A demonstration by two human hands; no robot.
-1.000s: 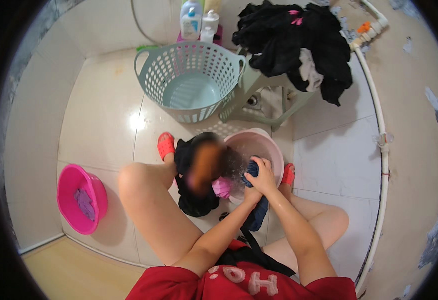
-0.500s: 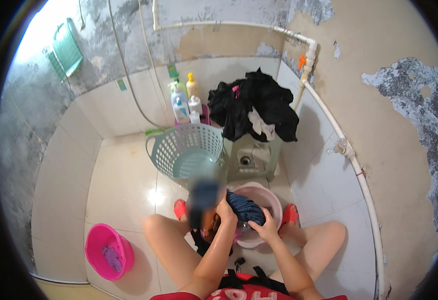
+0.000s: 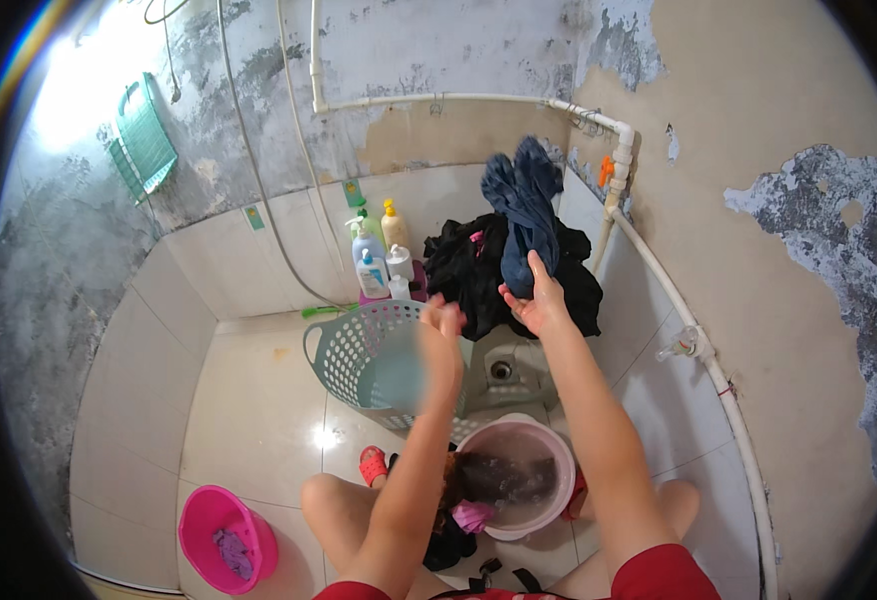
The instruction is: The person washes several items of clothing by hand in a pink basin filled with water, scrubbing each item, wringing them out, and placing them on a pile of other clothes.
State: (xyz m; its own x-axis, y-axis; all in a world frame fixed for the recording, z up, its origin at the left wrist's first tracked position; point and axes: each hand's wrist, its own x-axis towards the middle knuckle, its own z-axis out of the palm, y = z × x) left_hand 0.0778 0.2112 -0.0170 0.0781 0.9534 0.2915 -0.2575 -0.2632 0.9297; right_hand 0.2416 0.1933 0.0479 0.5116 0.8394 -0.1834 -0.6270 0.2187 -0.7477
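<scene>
A dark blue garment [image 3: 527, 215] stretches upward over a heap of black clothes [image 3: 469, 270]. Its lower end lies against my right hand [image 3: 539, 298], whose thumb and fingers are spread apart. My left hand [image 3: 444, 318] is raised over the right rim of the grey-green perforated laundry basket [image 3: 334, 350]; motion smears its fingers. Below my forearms stands a pale pink basin [image 3: 566, 480] with cloudy water and dark cloth [image 3: 504, 478] in it. A pink cloth [image 3: 474, 516] hangs at its left rim, beside black cloth [image 3: 449, 545] on the floor.
A bright pink bucket [image 3: 269, 545] holding a purple cloth [image 3: 232, 555] stands at lower left. Several pump bottles [image 3: 369, 265] are grouped behind the basket. The clothes rest above a stool-like stand [image 3: 519, 385]. White pipe [image 3: 649, 265] with a tap [image 3: 687, 343] runs along the right wall.
The dark blue garment has gone from the basin up to the clothes heap. Both my hands have moved up and forward, away from the basin. The view has tilted slightly upward.
</scene>
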